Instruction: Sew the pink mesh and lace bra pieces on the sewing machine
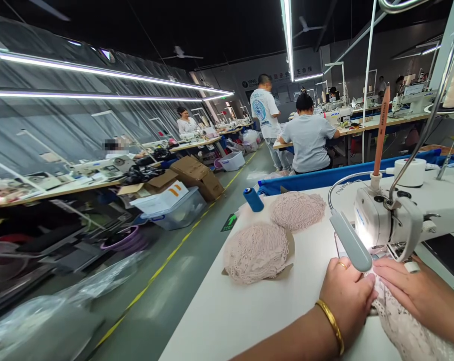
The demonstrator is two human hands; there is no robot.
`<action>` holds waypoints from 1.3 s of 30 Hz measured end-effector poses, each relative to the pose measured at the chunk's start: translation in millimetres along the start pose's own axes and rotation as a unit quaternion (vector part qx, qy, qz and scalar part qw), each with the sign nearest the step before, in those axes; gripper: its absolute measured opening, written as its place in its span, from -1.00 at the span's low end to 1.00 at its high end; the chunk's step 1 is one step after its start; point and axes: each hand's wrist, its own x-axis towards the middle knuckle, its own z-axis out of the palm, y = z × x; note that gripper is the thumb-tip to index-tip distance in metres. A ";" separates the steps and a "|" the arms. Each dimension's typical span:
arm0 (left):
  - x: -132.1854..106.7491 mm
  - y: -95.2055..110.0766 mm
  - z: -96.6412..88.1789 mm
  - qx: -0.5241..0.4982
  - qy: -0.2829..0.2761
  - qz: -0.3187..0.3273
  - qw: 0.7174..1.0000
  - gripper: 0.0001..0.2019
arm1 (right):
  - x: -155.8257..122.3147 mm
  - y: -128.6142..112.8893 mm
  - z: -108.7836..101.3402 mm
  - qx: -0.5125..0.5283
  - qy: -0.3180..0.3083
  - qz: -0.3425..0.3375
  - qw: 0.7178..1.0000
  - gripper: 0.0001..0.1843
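Note:
My left hand (349, 298), with a ring and a gold bracelet, is closed on the edge of a pale pink lace piece (398, 323) beside the needle area. From the right, my right hand (418, 288) presses on the same lace, its fingers close together and their tips near my left thumb. The lace trails down toward me under the right forearm. Just above the hands is the head of a white sewing machine (375, 213), its lamp lit. A grey guard arm (351, 240) hides part of the stitching spot, so the needle cannot be made out.
Two lace stacks, a nearer stack (257, 253) and a farther stack (298, 209), lie on the white table (212, 313). A blue thread cone (253, 199) stands behind them. A pencil (382, 130) sticks up from the machine. Beyond the aisle are cardboard boxes (197, 175) and people at machines.

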 end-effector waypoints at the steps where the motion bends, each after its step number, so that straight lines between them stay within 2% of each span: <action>1: -0.1 0.0 0.2 0.001 -0.001 -0.001 1.000 -0.92 | -0.4 0.2 0.6 0.002 0.004 0.002 1.000 -0.63; 8: 2.0 0.2 -0.7 -0.002 -0.013 -0.013 1.000 -0.91 | 3.3 3.2 4.3 -0.009 0.030 -0.008 0.999 -0.59; 13: 3.2 -3.6 0.1 -0.035 -0.021 -0.026 0.999 -0.88 | -1.6 -3.5 -10.3 0.016 0.009 -0.024 1.000 -0.68; 14: 3.2 -5.0 0.7 -0.047 -0.021 -0.027 0.998 -0.86 | -4.4 -7.0 -13.6 0.019 0.004 -0.036 0.999 -0.66; 16: 3.4 -8.3 2.5 -0.069 -0.016 -0.023 0.997 -0.83 | -9.6 -14.6 -18.3 0.023 -0.005 -0.065 0.998 -0.47; 17: 3.6 -10.2 3.8 -0.079 -0.013 -0.018 0.997 -0.81 | -11.2 -17.8 -19.6 0.026 -0.011 -0.074 0.997 -0.47; 18: 4.0 -12.2 5.3 -0.086 -0.010 -0.014 0.996 -0.78 | -11.9 -20.1 -20.1 0.032 -0.015 -0.075 0.997 -0.57; 20: 5.4 -15.6 8.6 -0.098 -0.005 -0.015 0.995 -0.74 | -10.6 -20.9 -20.0 0.057 -0.018 -0.042 0.997 -0.79; 24: 10.0 -17.6 12.3 -0.119 -0.015 -0.045 0.992 -0.74 | -3.6 -12.5 -18.7 0.128 0.029 0.103 0.986 -0.67; 27: 14.1 -14.9 10.6 -0.137 -0.012 -0.067 0.988 -0.82 | -0.6 -8.2 -16.9 0.154 0.033 0.165 0.974 -0.62; 32: 18.7 -11.9 7.4 -0.166 0.016 -0.078 0.983 -0.91 | 0.1 -10.7 -12.7 0.173 0.028 0.177 0.969 -0.55; 36: 18.1 -14.8 9.5 -0.178 0.018 -0.090 0.980 -0.95 | 2.5 -12.7 -12.5 0.154 0.052 0.183 0.970 -0.53; 39: 16.8 -16.4 11.3 -0.202 0.018 -0.096 0.975 -0.98 | 6.0 -14.8 -13.1 0.140 0.073 0.163 0.974 -0.56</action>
